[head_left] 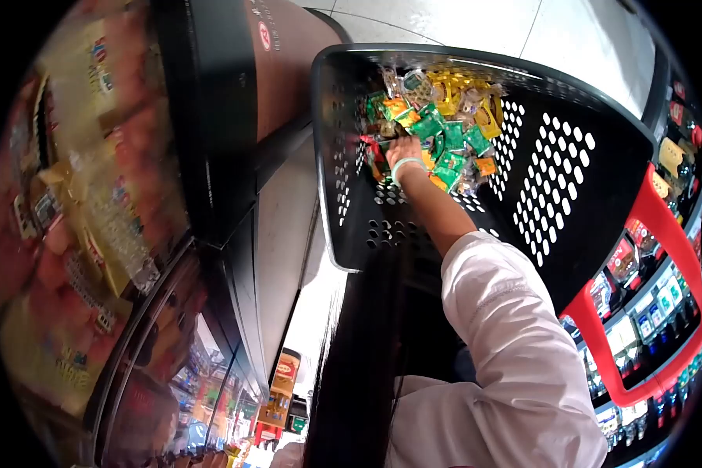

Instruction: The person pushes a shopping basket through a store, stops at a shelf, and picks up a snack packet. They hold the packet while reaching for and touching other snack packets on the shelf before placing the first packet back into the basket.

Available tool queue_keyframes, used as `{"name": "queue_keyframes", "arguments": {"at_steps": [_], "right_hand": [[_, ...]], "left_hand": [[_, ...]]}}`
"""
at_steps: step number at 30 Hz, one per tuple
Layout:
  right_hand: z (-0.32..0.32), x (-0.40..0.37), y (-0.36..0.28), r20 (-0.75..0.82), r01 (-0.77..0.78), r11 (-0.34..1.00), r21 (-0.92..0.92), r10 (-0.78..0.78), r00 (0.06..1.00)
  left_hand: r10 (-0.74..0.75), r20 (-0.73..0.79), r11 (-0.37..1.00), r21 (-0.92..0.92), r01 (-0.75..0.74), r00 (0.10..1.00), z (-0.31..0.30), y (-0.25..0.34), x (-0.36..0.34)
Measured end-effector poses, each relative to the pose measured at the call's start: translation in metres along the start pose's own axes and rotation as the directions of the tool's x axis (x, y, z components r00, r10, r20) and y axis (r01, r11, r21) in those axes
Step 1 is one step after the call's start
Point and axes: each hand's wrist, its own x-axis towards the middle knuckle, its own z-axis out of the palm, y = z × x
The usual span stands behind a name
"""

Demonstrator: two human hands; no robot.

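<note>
My right hand (405,152), with a pale band at the wrist, reaches down into a black shopping basket (554,86). Its fingers curl in among small wrapped snack packets; what they hold, if anything, is hidden. Green packets (450,136) lie right beside the fingers. Yellow packets (444,92) are heaped farther back, and an orange packet (485,166) sits to the right of the pile. Red wrappers (373,147) show just left of the hand. My left hand is out of the picture.
The basket's red handle (667,226) hangs over its right side. A dark display stand (210,117) rises close on the left, with large blurred yellow packages (93,234) beyond it. Stocked shelves (639,335) stand at right. Pale tiled floor (476,19) lies behind the basket.
</note>
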Motion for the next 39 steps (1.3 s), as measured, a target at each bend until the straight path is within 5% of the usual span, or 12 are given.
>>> {"name": "queue_keyframes", "arguments": {"at_steps": [2,5,7,11,13,18,21,23,27,30,33,39], "right_hand": [[0.010,-0.012,0.006,-0.012,-0.019,0.990,-0.139,0.018,1.000],[-0.005,-0.026,0.027,0.046,-0.070,0.985,0.156,0.063,0.997],[-0.010,-0.055,0.046,-0.094,-0.086,0.892,0.443,0.142,0.985],[-0.013,-0.095,0.077,-0.001,-0.146,0.587,0.796,0.243,0.970],[-0.022,-0.123,0.091,0.066,-0.131,0.305,0.943,0.213,0.975],[-0.128,-0.243,0.082,0.007,0.001,-0.080,0.997,0.098,0.995],[-0.188,-0.309,0.058,-0.003,0.004,-0.119,0.993,0.011,1.000],[-0.226,-0.351,0.040,-0.119,0.112,-0.107,0.988,-0.063,0.991],[-0.268,-0.406,0.000,-0.288,0.258,-0.170,0.951,-0.191,0.938],[-0.298,-0.435,-0.021,-0.307,0.277,-0.143,0.950,-0.286,0.908],[-0.324,-0.444,-0.031,-0.441,0.481,-0.018,0.876,-0.431,0.787],[-0.372,-0.480,-0.060,-0.361,0.524,0.148,0.839,-0.569,0.739]], "left_hand": [[0.003,0.014,1.000,-0.031,-0.002,1.000,0.003,0.001,0.000],[0.032,0.036,0.999,-0.022,-0.032,0.999,0.008,0.013,-0.003],[0.039,0.053,0.996,-0.083,-0.035,0.998,0.011,0.006,-0.002],[0.126,0.079,0.984,-0.136,-0.114,0.989,0.016,0.013,-0.007],[0.232,0.077,0.960,-0.181,-0.216,0.970,0.018,0.030,-0.013],[0.382,0.051,0.872,-0.349,-0.342,0.923,0.017,0.039,-0.004],[0.465,-0.009,0.871,-0.173,-0.459,0.885,0.011,0.101,-0.041],[0.513,-0.088,0.763,-0.408,-0.501,0.854,0.011,0.136,-0.072],[0.612,-0.070,0.649,-0.525,-0.551,0.788,-0.010,0.189,-0.148],[0.647,-0.059,0.592,-0.590,-0.549,0.761,-0.027,0.193,-0.174],[0.661,-0.125,0.569,-0.559,-0.603,0.740,-0.038,0.195,-0.206],[0.737,-0.100,0.556,-0.472,-0.684,0.668,-0.068,0.188,-0.265]]}}
